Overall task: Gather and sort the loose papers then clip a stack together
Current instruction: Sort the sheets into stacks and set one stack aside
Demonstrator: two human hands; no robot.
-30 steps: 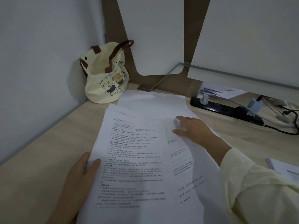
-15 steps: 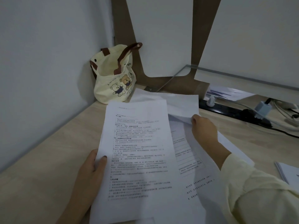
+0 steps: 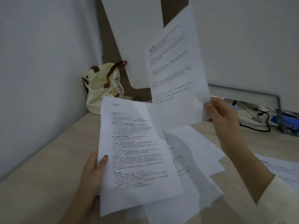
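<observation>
My left hand (image 3: 93,172) grips a printed sheet (image 3: 135,152) by its left edge, thumb on top, tilted over the desk. My right hand (image 3: 221,115) pinches the lower right corner of a second printed sheet (image 3: 176,65) and holds it upright in the air, above and right of the first. Under both, more loose papers (image 3: 194,162) lie overlapping on the wooden desk (image 3: 48,175). Another paper stack (image 3: 283,170) lies at the right edge, partly behind my sleeve. No clip is visible.
A cream tote bag (image 3: 103,88) with a bear print and brown handles sits in the back left corner against the wall. Cables, a power strip and a blue object (image 3: 284,122) crowd the back right under a raised shelf (image 3: 242,92).
My right hand took a sheet from the desk pile and lifted it up into the air. My left hand still holds its sheet, and the view has tilted upward.
</observation>
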